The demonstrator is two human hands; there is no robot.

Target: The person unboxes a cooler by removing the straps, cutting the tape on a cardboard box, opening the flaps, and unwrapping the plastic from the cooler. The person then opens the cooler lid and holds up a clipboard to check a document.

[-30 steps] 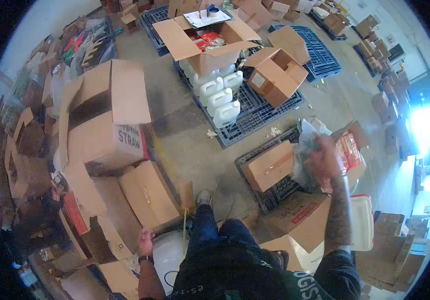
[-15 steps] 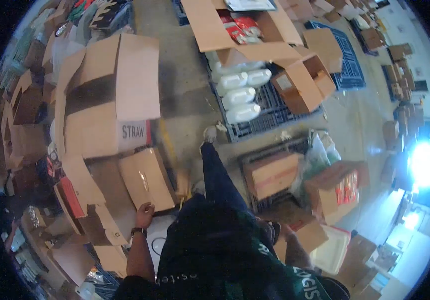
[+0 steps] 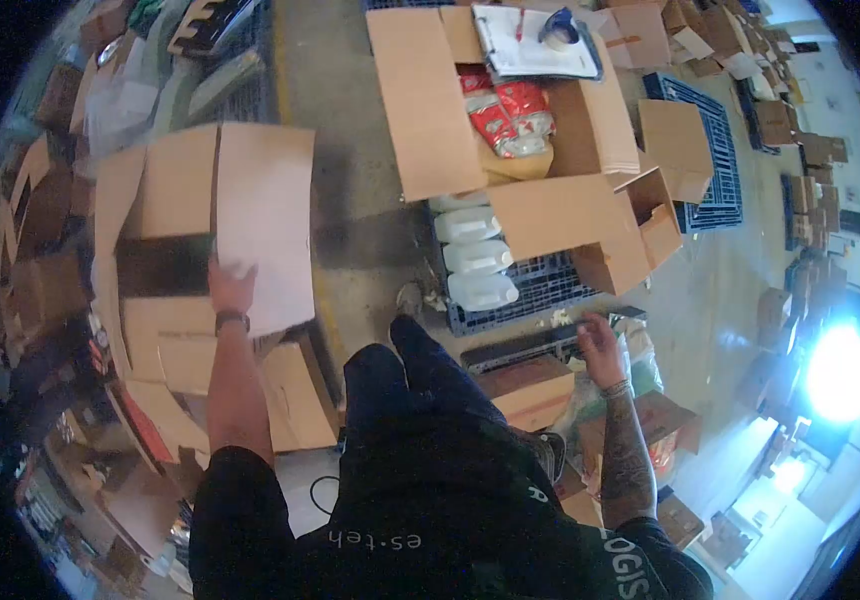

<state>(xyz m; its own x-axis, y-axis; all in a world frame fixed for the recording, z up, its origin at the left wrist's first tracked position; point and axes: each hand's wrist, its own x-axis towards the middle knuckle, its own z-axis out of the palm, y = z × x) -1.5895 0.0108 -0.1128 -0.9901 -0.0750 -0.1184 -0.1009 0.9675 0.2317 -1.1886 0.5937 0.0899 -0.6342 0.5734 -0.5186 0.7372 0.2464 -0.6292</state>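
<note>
My left hand [image 3: 233,288] is at the inner edge of a pale flap [image 3: 268,220] on a large open cardboard box [image 3: 165,335]. Its fingers reach over the edge into the dark gap, and the thumb lies on the flap; the hand is slightly blurred. My right hand [image 3: 602,352] hangs in the air with loosely bent fingers and nothing in it. Below it are a dark pallet [image 3: 510,350] and a closed carton [image 3: 535,392]. A smaller closed box [image 3: 295,395] lies beside my left forearm.
Ahead, a blue pallet [image 3: 560,285] bears white jugs [image 3: 475,257] and an open carton [image 3: 420,110] with red-and-silver packets [image 3: 515,118]. A clipboard [image 3: 535,45] with a tape roll lies on that carton. A second blue pallet [image 3: 720,170] stands farther right. Boxes crowd both sides.
My left hand has moved forward from the smaller box to the large box's flap. My right hand has risen from beside my body. The flap now covers the STRAW print, and the view has shifted.
</note>
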